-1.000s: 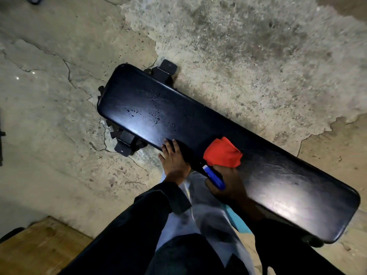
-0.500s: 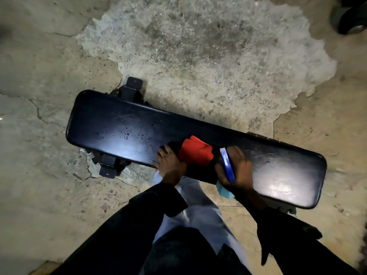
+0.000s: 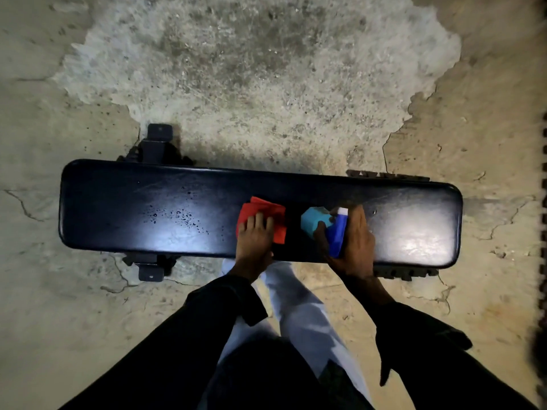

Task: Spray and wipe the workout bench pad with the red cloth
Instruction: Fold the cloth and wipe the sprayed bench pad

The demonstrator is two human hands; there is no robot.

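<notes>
Since the earlier frame, I note the left hand [image 3: 254,241] has come off the pad's near edge and onto the red cloth [image 3: 266,216], while the bench pad [image 3: 124,208] now lies level across the head view; the fingers lie flat on the cloth, pressing it to the pad's middle, apparently ready to wipe; droplets [image 3: 177,217] sit just left of the cloth, not yet wiped, so I judge spraying is done there; the right hand [image 3: 352,241] grasps the spray bottle [image 3: 337,232], its teal body lying on the pad beside the cloth, seemingly parked to free the wipe; cracked concrete floor [image 3: 266,69] surrounds the bench.
</notes>
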